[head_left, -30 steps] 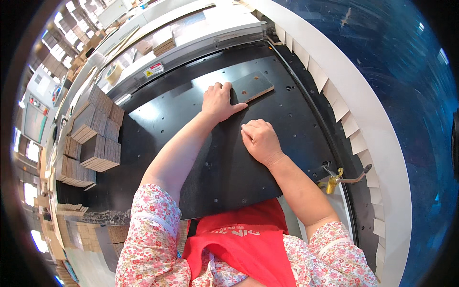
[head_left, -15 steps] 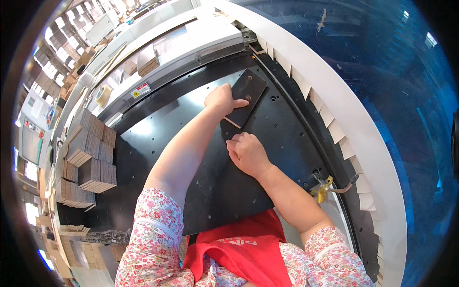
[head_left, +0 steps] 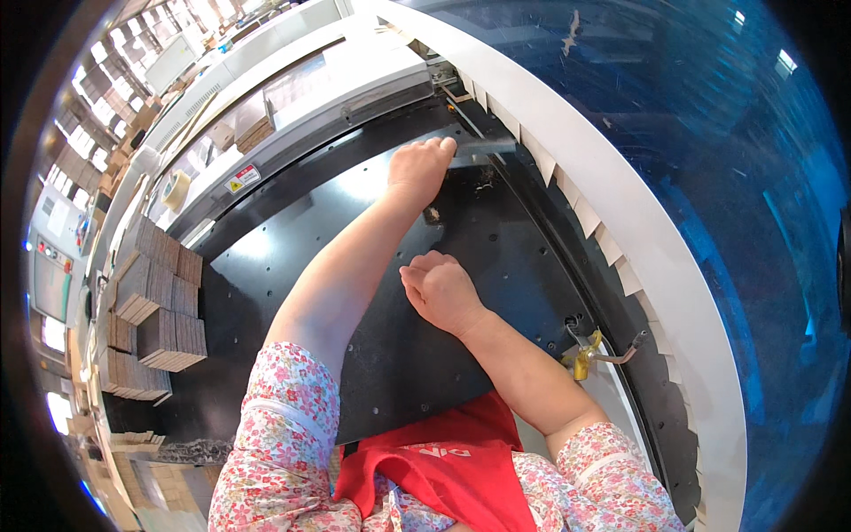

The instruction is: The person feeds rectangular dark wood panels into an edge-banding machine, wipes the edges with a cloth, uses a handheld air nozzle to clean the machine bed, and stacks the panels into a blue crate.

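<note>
Left hand is closed around the near end of a thin board, which shows only as a grey, motion-blurred strip above the far right part of the black counter, reaching toward the counter's right edge. Right hand, nearer the body, is curled into a loose, narrow fist; whether it holds anything cannot be told. Brownish crumbs lie between the two hands, rough against the smooth, glossy surface, which is dotted with small round holes. Open room spreads leftward from the left forearm to square-cornered stacks of brown, fibrous-edged boards. Along the far edge runs a pale machine housing, with a warning label on its front and a cream tape roll on it. On the right, pale overlapping flaps line a curved white band, with a shiny blue surface beyond. A yellow metal valve with a bent lever stands near the right forearm; a soft red apron meets the near edge.
</note>
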### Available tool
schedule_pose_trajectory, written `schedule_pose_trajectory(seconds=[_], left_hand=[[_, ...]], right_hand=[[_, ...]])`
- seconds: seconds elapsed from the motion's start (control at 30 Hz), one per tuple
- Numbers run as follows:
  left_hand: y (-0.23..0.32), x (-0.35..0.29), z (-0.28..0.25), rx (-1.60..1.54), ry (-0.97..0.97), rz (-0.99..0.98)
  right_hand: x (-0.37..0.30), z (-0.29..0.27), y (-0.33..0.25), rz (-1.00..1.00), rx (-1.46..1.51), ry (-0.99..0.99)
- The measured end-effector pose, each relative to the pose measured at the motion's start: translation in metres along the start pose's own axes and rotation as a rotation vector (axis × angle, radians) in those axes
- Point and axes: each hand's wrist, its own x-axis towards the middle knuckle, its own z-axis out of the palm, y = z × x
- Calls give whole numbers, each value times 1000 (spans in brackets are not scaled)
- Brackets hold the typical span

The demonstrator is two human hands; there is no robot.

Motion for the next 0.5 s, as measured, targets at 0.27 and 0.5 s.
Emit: schedule_pose_trajectory(seconds=[0.27,0.5], left_hand=[[-2,-6,7,9,90,-43],[-14,-14,5,-24,69,-245]], right_hand=[[3,2,-2,-11,-4,49],[2,5,1,-19,28,104]])
